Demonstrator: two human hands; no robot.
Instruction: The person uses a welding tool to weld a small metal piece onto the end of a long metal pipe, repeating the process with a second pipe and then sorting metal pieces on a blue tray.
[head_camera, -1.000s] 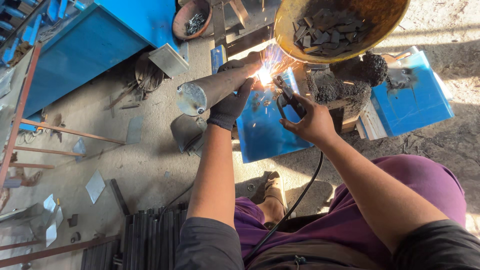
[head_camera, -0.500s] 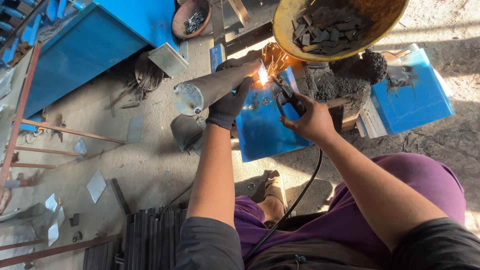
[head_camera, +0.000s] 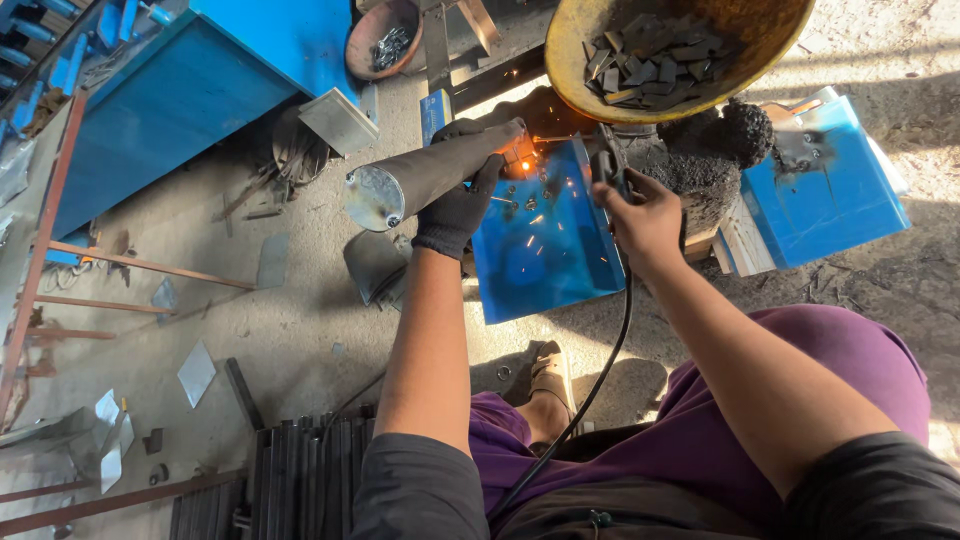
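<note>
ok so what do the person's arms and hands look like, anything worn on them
The left hand wears a dark knitted work glove that ends at the wrist. The right hand is bare, with no glove. Both forearms are bare, and short dark grey sleeves cover the upper arms. No watch, ring or band shows on either one.

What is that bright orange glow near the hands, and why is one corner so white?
Head view: the glow is sparks flaring by the grey metal tube that the gloved left hand grips; the bare right hand holds a dark welding tool; sunlight washes out the dusty ground top right.
</note>
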